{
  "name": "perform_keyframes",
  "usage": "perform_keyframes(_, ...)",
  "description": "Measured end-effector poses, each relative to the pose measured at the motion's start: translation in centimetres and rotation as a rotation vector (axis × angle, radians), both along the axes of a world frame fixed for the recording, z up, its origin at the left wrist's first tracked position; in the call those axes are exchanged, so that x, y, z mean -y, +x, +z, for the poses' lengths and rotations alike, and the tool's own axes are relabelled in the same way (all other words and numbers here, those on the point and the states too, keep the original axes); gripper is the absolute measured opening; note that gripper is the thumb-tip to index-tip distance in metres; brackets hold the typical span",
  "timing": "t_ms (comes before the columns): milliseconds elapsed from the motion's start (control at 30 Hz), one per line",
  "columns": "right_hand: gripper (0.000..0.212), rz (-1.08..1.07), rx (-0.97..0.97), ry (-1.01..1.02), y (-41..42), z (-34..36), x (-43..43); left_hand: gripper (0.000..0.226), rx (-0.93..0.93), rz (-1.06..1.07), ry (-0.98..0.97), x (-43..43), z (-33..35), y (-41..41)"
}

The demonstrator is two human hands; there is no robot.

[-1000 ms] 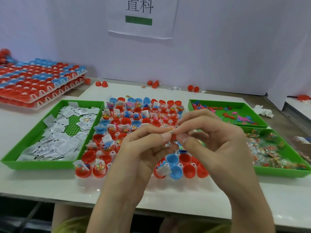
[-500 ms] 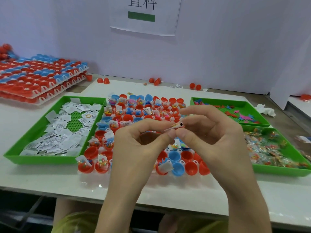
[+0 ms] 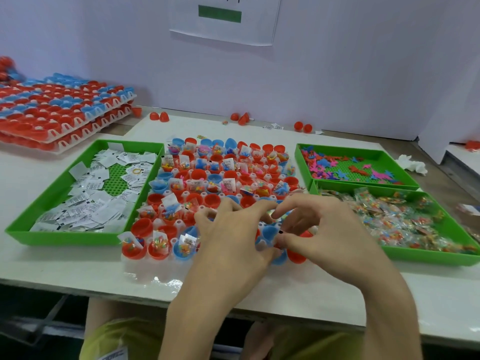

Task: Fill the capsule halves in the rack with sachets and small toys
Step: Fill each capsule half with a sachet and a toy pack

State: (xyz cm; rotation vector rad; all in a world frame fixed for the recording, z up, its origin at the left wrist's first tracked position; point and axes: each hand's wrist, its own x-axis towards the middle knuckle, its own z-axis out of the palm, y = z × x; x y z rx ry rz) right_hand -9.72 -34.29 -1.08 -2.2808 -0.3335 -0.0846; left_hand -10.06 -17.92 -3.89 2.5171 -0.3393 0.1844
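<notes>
Both hands dropped since earlier: we log left hand (image 3: 233, 240) and right hand (image 3: 327, 229) over near-right capsule halves (image 3: 267, 233) of the rack (image 3: 178, 224), mid-table; fingers curled, contents we cannot tell.

No text can be read in full. At top centre, a paper sheet (image 3: 223, 32) on the wall shows only the cut-off lower strokes of black characters above a green bar (image 3: 219, 13). The sachets (image 3: 85, 201) in the left tray (image 3: 62, 236) carry black print too small to read. A tag (image 3: 114, 354) at the bottom edge is blurred.
</notes>
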Motion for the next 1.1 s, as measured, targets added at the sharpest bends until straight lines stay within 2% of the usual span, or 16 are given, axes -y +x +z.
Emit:
perform_keyframes(167, 0.028, 0.036, -0.024, -0.067, 0.44, -0.5, -0.11, 0.065, -0.034, -0.004, 0.027, 0.13, -0.48, 0.3)
perform_keyframes(400, 0.022, 0.057, -0.04, -0.096, 0.79, -0.84, -0.21, 0.054, -0.042, -0.019, 0.016, 0.17, -0.66, 0.47)
perform_keyframes(733, 0.023, 0.074, -0.114, -0.099, 0.69, -0.41, -0.02, 0.063, -0.061, 0.001, 0.029, 0.35, -0.79, 0.7)
perform_keyframes(933, 0.024, 0.077, -0.07, -0.112, 0.46, -0.57, -0.11, 0.058, -0.053, 0.014, 0.021, 0.45, -1.02, 0.68)
perform_keyframes(1100, 0.033, 0.084, -0.063, -0.108, 0.51, -0.78, -0.08, 0.063, -0.028, 0.02, 0.046, 0.53, -1.06, 0.62)
